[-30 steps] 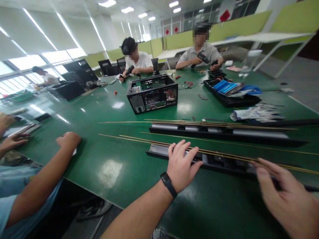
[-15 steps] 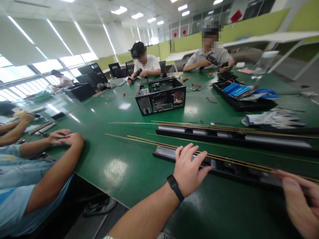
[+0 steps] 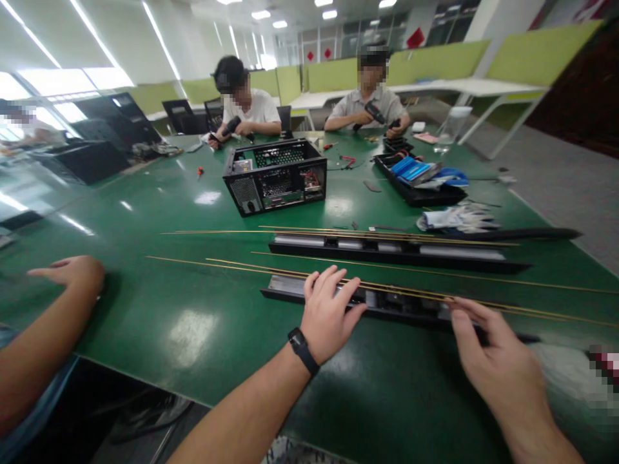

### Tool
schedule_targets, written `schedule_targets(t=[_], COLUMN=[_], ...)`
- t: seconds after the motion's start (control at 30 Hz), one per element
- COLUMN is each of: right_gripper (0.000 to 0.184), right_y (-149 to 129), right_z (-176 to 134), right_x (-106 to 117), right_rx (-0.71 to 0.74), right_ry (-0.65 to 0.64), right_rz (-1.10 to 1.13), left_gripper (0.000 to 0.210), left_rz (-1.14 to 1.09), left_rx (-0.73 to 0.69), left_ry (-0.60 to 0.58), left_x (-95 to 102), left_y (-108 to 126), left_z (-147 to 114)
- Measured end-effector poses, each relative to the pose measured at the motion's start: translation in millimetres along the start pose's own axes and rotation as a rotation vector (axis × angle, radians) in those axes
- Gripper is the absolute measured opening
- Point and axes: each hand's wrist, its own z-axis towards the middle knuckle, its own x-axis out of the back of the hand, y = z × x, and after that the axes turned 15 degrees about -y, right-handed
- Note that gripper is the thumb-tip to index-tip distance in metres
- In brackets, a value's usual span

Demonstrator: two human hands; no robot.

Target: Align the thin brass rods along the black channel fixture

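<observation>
My left hand (image 3: 329,316), with a black watch on the wrist, lies fingers spread over the near black channel (image 3: 285,287) and the thin brass-coloured rods (image 3: 232,265) running along it. Its fingertips rest on or just above the rods; exact contact is hidden. Toward the channel's right end, my right hand (image 3: 498,361) has thumb and fingers pinched together at a brass-coloured rod. A second black channel (image 3: 401,253) with pale strips inside lies behind, more rods along its top. Between the two channels runs a single loose rod (image 3: 435,273).
An opened computer case (image 3: 275,177) stands mid-table. Behind it two people work with power drills. A black tray (image 3: 425,193) holds blue parts, with white gloves (image 3: 459,219) nearer. At the left, another person's arm (image 3: 62,303) rests on the green table (image 3: 145,309).
The view has swung right, so everything appears further left and my right hand shows more fully. Both hands keep much the same pose at the near channel.
</observation>
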Motion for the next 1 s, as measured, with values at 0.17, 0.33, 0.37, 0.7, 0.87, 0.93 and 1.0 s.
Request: schedule_targets(t=[0.17, 0.33, 0.37, 0.7, 0.87, 0.93, 1.0], right_gripper=[0.046, 0.03, 0.028, 0.057, 0.057, 0.057, 0.057], right_y=[-12, -18, -18, -23, -25, -25, -25], right_z=[-4, -4, -3, -3, -5, -5, -5], right_x=[-5, 1, 2, -12, -15, -16, -16], right_rx=[0.121, 0.139, 0.172, 0.396, 0.427, 0.423, 0.425], right_ry=[-0.049, 0.152, 0.181, -0.062, -0.108, -0.107, -0.103], right_rz=[0.01, -0.067, -0.087, -0.209, -0.22, -0.223, -0.231], left_gripper=[0.041, 0.036, 0.033, 0.024, 0.02, 0.019, 0.019], left_rz=[0.009, -0.008, -0.015, -0.011, 0.003, 0.003, 0.019], left_rx=[-0.004, -0.013, -0.015, 0.047, 0.043, 0.026, 0.024], left_ry=[0.007, 0.047, 0.057, 0.112, 0.105, 0.12, 0.142], left_x=[0.5, 2.5, 3.7, 29.5, 42.2, 47.0, 51.3], left_y=[-1, -1, -1, -22, -39, -45, -52], left_z=[0, 0, 0, 6, 1, -3, -7])
